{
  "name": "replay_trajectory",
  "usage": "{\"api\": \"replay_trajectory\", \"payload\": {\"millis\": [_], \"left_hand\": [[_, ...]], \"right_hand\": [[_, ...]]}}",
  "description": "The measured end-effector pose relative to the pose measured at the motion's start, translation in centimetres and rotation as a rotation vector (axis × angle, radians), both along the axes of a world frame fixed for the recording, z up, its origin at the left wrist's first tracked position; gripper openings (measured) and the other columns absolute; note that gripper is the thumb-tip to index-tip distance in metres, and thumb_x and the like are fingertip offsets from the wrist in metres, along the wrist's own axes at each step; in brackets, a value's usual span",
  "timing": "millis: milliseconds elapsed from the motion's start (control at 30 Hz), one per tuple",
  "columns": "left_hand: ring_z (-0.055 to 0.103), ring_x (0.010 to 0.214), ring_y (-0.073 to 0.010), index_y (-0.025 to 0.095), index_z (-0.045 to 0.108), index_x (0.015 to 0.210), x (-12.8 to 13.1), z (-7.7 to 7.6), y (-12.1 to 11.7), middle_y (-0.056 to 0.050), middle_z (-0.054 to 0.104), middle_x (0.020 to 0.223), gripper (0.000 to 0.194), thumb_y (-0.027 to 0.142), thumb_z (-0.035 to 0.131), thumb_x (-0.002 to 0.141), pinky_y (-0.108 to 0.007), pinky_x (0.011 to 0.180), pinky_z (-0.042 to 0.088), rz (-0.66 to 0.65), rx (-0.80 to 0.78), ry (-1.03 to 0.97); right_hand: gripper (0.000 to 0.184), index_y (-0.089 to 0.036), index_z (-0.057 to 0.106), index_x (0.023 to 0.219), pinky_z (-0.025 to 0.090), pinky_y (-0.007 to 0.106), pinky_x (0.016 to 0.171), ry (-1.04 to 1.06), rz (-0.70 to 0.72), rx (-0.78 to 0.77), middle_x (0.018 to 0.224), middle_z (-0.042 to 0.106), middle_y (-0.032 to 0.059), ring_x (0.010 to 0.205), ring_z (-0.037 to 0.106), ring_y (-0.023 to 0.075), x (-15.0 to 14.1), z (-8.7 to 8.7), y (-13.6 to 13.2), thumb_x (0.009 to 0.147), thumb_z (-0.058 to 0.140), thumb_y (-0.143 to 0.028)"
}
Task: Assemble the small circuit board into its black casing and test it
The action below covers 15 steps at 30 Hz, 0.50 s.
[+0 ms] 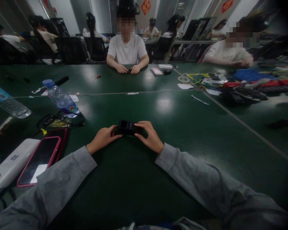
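Note:
A small black boxy device [126, 126] rests on the green table in front of me. A dark square shows on its left part and a small pale marking nearer its right; its exact kind is unclear, though it resembles an action camera. My left hand [104, 138] pinches its left end between thumb and fingers. From the other side, my right hand [149, 135] is closed on the right end, thumb at the near edge and fingers over the far edge. The hands partly cover both ends.
To the left lie a red-framed phone [42, 159], a white power bank [14, 163], black cables and water bottles [62, 99]. A wrench [199, 100] and piled cables [201, 80] are at the right. Across the table [139, 175] sits a person [127, 49] in a white shirt.

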State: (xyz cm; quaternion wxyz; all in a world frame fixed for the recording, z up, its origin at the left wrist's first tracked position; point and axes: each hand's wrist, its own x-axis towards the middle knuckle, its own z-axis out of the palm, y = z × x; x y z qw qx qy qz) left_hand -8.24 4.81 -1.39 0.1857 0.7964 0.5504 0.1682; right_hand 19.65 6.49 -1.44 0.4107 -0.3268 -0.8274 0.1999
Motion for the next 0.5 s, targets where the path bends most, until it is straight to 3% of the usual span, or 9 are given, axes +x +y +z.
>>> {"api": "replay_trajectory", "payload": {"millis": [500], "left_hand": [[0.062, 0.064, -0.0166, 0.016, 0.057, 0.126, -0.15, -0.56, -0.04, -0.003, 0.067, 0.077, 0.059, 0.063, 0.054, 0.090, -0.028, 0.059, 0.041, -0.010, 0.044, 0.019]], "right_hand": [[0.037, -0.027, 0.055, 0.127, 0.049, 0.051, 0.097, -0.002, 0.021, 0.046, 0.119, 0.059, 0.0098, 0.115, 0.055, 0.0280, -0.04, 0.10, 0.03, 0.091, 0.064, -0.031]]}}
